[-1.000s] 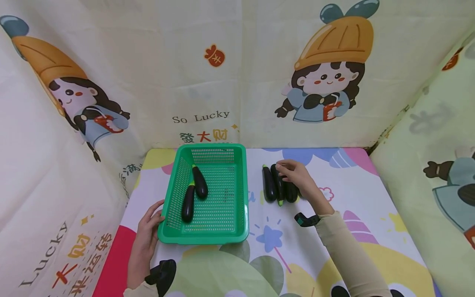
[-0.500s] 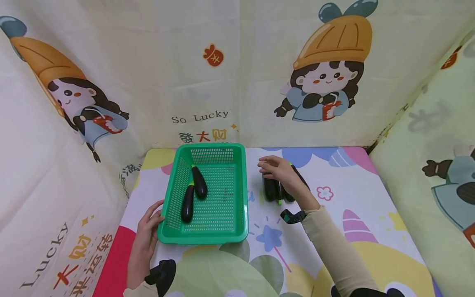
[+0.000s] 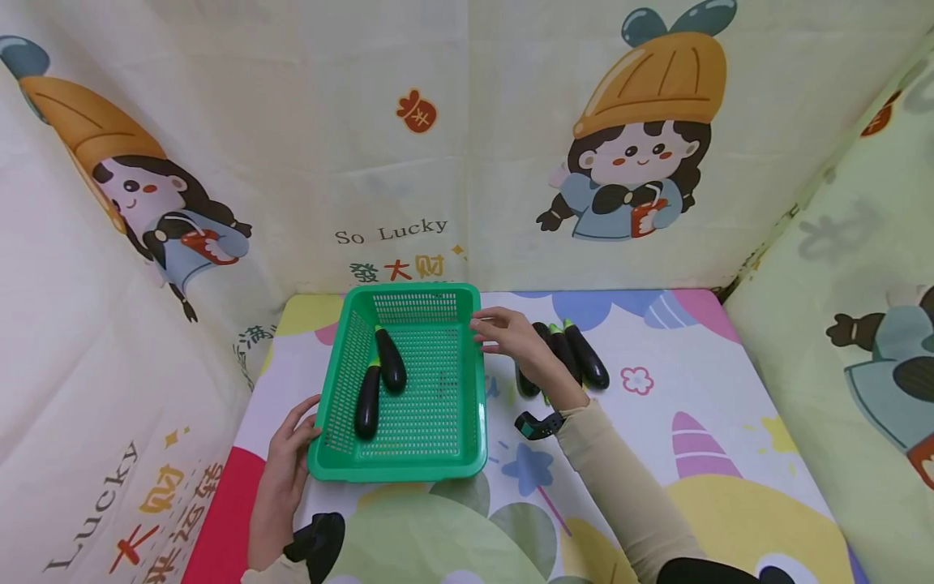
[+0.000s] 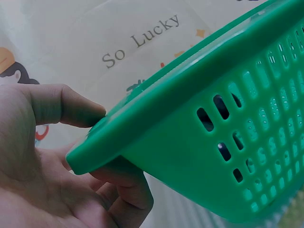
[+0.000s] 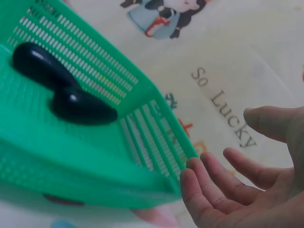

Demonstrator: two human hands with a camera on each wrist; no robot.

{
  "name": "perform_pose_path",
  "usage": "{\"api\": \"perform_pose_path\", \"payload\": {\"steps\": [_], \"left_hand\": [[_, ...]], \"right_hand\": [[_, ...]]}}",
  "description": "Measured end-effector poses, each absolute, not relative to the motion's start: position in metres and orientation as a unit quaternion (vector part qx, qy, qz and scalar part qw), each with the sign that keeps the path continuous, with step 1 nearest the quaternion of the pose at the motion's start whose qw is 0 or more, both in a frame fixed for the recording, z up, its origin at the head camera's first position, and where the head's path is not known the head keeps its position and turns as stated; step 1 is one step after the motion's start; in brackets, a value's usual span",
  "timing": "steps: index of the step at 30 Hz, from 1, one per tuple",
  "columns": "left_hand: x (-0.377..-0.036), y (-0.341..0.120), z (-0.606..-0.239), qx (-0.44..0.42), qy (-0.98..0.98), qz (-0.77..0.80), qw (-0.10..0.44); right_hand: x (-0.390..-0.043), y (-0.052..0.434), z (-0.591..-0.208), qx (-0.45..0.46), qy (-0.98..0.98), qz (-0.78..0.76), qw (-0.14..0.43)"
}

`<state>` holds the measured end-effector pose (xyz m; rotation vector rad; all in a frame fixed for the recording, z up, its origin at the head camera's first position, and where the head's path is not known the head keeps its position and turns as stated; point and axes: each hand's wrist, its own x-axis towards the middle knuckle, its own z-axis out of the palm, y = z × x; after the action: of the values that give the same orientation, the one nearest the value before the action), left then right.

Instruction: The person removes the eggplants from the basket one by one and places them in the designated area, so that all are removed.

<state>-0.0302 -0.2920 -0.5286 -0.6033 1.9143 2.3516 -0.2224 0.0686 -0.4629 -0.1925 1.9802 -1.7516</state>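
Note:
A green plastic basket (image 3: 394,473) stands on the table with two dark eggplants (image 3: 392,367) lying inside, one partly alongside the other. My left hand (image 3: 283,470) grips the basket's left rim; in the left wrist view the thumb lies on top of the rim and the fingers curl below it. My right hand (image 3: 514,339) holds nothing and has its fingertips right at the basket's right rim. In the right wrist view its fingers (image 5: 223,178) are spread and loosely bent. More eggplants (image 3: 587,357) lie side by side just right of that hand, partly hidden by it and the forearm.
A patterned cloth (image 3: 642,442) covers the table. Printed fabric walls (image 3: 511,162) rise behind and at both sides. Each wrist wears a black strap device (image 3: 538,425).
My right hand has moved left from over the eggplants to the basket's right rim, uncovering the eggplants on the right. The left hand and basket have stayed put.

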Motion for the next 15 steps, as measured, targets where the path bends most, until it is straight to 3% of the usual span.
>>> {"api": "perform_pose_path", "payload": {"steps": [15], "left_hand": [[-0.030,-0.292,-0.530,-0.199,0.623,0.756,0.021]], "right_hand": [[-0.222,0.017,-0.468,-0.063,0.697,-0.661,0.270]]}}
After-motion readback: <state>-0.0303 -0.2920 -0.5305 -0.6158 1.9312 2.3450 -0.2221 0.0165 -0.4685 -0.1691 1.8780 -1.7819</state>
